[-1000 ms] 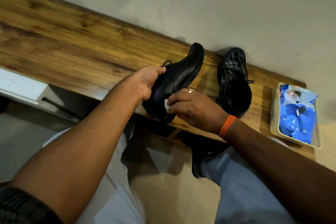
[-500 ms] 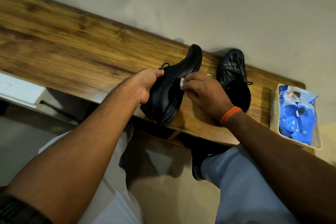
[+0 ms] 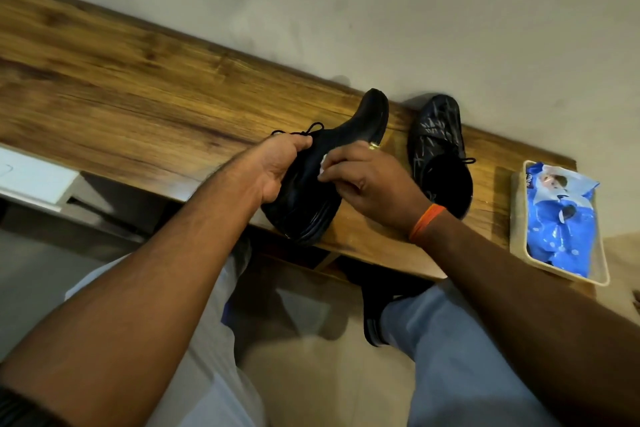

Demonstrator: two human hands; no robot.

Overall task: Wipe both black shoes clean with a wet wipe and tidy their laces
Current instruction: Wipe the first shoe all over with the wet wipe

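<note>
At frame centre on a wooden shelf [image 3: 138, 104], left hand [image 3: 277, 166] grips a tilted black shoe [image 3: 311, 191] — right hand [image 3: 367, 180] pinches a white wipe [image 3: 323, 160] against it, second shoe [image 3: 438, 149] just right, blue wipes pack [image 3: 557, 218] in a tray [image 3: 517, 218] — far right.

Only legible print: partial white letters "me" at the top left corner of the blue wet-wipe pack [image 3: 559, 215]; remainder unreadable.
</note>
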